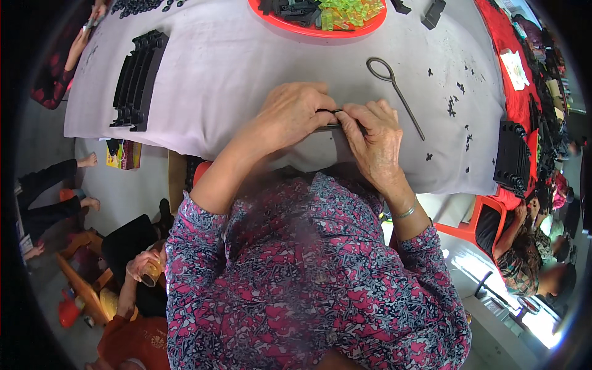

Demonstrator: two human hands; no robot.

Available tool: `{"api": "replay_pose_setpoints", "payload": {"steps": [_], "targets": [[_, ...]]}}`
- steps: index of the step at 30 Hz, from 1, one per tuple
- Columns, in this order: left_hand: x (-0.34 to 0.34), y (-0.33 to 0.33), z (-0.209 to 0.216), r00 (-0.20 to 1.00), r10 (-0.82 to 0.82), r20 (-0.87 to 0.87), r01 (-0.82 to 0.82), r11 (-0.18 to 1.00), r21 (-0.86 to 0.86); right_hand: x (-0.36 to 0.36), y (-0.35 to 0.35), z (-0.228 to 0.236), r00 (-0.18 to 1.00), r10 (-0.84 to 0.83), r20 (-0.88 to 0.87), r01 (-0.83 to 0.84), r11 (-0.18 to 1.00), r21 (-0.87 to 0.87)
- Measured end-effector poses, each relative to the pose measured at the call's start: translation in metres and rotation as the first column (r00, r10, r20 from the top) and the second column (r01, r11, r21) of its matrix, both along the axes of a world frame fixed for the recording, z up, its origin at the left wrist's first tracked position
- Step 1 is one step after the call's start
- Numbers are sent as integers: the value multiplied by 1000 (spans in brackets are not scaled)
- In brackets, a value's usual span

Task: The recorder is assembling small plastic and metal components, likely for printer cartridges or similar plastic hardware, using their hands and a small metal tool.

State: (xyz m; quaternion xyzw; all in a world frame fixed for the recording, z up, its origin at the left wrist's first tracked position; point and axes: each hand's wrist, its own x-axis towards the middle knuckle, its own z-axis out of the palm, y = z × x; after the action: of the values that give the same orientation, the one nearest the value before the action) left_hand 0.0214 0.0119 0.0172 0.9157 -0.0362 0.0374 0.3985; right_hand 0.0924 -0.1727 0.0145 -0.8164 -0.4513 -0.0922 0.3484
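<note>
My left hand (298, 111) and my right hand (374, 131) meet over the near edge of the cloth-covered table, fingers pinched close together. Between them they grip a thin black plastic piece (328, 127), mostly hidden by the fingers. A metal rod with a looped end (401, 98) lies on the cloth just beyond my right hand. Farther off, a red plate (354, 32) holds black plastic parts (296, 10) and yellow-green translucent pieces (348, 12).
Long black plastic racks (139, 80) are stacked at the left; another black stack (512, 157) stands at the right edge. Small black bits (453, 106) are scattered on the right. A black block (433, 15) lies at the back. Other people sit on both sides, one holding a glass (150, 273).
</note>
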Motion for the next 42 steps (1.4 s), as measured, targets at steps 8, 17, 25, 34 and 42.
{"api": "replay_pose_setpoints", "payload": {"steps": [8,17,25,34,42], "targets": [[-1,-4,2,999,42,-10,-42,999,-15,14,-13,9,974,29,-223,-14,998,66],[-1,-5,2,998,68,-5,-68,998,13,4,-17,1,983,171,63,-167,984,-67],[1,-6,1,997,76,10,-76,997,19,1,-14,-5,982,144,121,-133,986,-100],[-8,7,7,997,36,75,-27,992,-122,20,-24,20,989,-47,-139,60,994,91],[-34,-9,1,972,165,169,-174,984,43,88,-8,11,951,-248,182,285,933,-220]]}}
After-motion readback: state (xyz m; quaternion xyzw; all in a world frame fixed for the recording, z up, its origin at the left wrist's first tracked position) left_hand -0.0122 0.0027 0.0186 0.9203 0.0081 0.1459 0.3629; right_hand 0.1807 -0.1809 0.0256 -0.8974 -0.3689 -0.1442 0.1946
